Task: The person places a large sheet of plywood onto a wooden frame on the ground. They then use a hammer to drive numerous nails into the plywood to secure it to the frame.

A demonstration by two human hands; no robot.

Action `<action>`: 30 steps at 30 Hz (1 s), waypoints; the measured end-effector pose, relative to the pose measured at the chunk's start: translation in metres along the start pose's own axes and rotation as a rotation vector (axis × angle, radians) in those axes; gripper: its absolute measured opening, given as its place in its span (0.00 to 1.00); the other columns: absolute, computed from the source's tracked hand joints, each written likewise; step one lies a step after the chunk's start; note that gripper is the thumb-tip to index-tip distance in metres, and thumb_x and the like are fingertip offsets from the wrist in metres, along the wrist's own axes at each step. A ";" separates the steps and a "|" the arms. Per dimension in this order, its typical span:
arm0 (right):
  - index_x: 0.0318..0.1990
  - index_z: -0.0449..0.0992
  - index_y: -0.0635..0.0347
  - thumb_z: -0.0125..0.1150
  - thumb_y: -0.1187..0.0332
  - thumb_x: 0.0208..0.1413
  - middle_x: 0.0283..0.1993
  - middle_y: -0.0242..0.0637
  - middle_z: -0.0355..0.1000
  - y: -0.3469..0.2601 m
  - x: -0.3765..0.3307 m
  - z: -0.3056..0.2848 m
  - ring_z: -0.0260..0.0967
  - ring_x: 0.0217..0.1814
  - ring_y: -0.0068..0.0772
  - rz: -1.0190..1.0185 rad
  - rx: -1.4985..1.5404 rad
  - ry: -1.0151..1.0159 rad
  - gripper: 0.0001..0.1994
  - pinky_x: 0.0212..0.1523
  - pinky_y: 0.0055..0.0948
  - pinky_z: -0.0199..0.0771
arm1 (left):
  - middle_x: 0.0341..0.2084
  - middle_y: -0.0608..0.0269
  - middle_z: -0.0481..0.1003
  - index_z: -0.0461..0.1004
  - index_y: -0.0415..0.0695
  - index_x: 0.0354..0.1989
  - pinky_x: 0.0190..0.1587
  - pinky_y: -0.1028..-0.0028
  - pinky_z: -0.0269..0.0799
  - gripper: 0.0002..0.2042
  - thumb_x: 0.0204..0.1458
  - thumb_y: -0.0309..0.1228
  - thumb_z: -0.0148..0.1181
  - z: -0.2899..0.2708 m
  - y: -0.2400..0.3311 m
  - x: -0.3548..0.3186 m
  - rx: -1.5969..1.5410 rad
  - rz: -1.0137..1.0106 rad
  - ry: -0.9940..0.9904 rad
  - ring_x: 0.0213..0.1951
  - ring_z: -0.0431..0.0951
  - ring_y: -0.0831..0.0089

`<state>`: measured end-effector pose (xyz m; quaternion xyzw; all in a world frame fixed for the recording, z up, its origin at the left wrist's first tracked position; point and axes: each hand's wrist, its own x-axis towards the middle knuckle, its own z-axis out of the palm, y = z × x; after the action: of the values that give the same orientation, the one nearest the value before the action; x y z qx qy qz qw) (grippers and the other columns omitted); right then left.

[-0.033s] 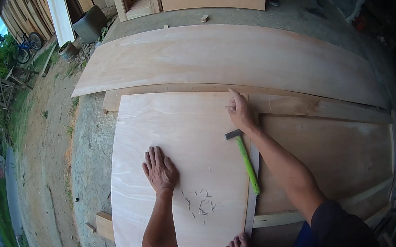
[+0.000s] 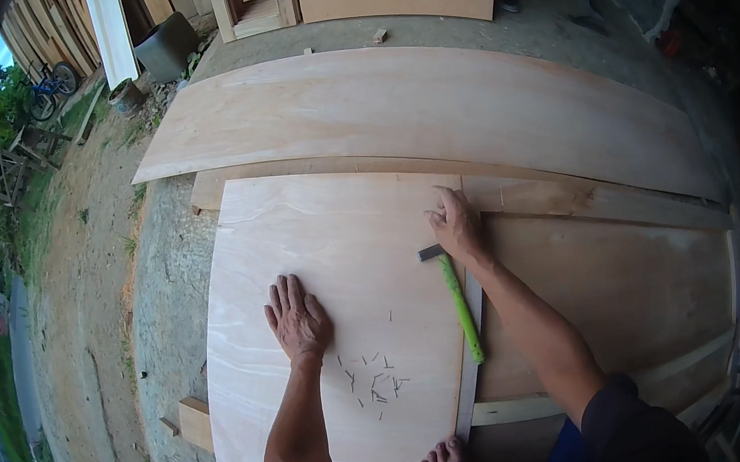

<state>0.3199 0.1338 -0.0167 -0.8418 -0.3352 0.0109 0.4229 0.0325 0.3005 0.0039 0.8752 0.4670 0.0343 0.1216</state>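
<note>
1. Our left hand [image 2: 299, 320] lies palm-down on the plywood sheet [image 2: 333, 236], fingers straight and slightly parted, pinching nothing. In our judgement, steadying the sheet goes best with weight spread through the whole palm, so it cannot creep.
2. The loose nails [image 2: 377, 384] lie scattered just below and right of that hand; we should avoid sliding a wrist through them.
3. Our bare foot [image 2: 442, 455] is at the sheet's lower right edge, and an even load there should help against rocking.
4. The hammer [image 2: 460, 308] lies near the right edge, its handle reaching over the pale strip [image 2: 467, 396]; we should mind our forearm against it.
5. Our right hand [image 2: 456, 224] is at the upper right edge, fingers bent; we cannot tell whether it pinches anything. Small, unhurried finger movements suit edge work.
6. The sheet lies in front of us, left of the framed panel [image 2: 612, 293]. It looks pale, with wavy grain at left and a plainer, warmer tone towards its straight right edge.
</note>
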 end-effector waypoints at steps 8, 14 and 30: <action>0.53 0.68 0.57 0.71 0.56 0.53 0.47 0.49 0.73 -0.081 -0.157 -0.086 0.73 0.47 0.52 -0.037 -0.412 0.081 0.25 0.46 0.47 0.73 | 0.75 0.58 0.51 0.55 0.47 0.74 0.76 0.55 0.34 0.28 0.65 0.41 0.37 0.005 0.005 0.001 0.020 0.021 0.013 0.77 0.44 0.59; 0.46 0.67 0.56 0.61 0.52 0.61 0.30 0.51 0.78 -0.100 -0.218 -0.091 0.78 0.33 0.57 0.400 -0.239 -0.605 0.18 0.34 0.53 0.75 | 0.75 0.61 0.51 0.55 0.49 0.74 0.76 0.56 0.33 0.29 0.65 0.42 0.38 0.005 0.003 0.000 0.023 0.004 0.007 0.77 0.44 0.62; 0.72 0.50 0.59 0.49 0.79 0.62 0.56 0.48 0.70 -0.070 -0.222 -0.111 0.71 0.32 0.26 0.607 0.423 0.102 0.31 0.26 0.26 0.78 | 0.75 0.60 0.51 0.56 0.50 0.74 0.76 0.55 0.34 0.28 0.65 0.41 0.37 0.003 0.003 -0.001 0.022 0.013 0.020 0.77 0.45 0.61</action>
<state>0.1426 -0.0427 0.0463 -0.7963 -0.0393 0.1629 0.5812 0.0350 0.2972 0.0014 0.8791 0.4628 0.0389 0.1071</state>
